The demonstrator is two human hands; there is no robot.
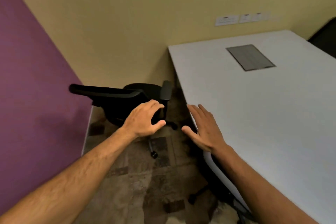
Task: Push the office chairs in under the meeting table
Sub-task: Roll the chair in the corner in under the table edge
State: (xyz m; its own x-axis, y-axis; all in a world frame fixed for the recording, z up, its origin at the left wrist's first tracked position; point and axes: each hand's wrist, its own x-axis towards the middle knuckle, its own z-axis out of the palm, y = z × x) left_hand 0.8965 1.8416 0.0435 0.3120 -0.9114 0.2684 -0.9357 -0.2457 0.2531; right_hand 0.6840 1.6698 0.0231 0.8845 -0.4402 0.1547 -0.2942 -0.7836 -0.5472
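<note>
A black swivel office chair with padded armrests (127, 100) stands in the corner between the purple wall (32, 78) and the long pale grey meeting table (254, 114), its seat beside the table edge rather than under it. The left hand (143, 120) reaches toward the chair with curled, spread fingers, gripping nothing; whether it touches the chair cannot be told. The right hand (205, 129) is flat and open over the table edge, likely for balance. A second dark chair's base (205, 192) shows beneath the table; its seat is hidden. The patterned brown carpet (145, 178) is blurred.
</note>
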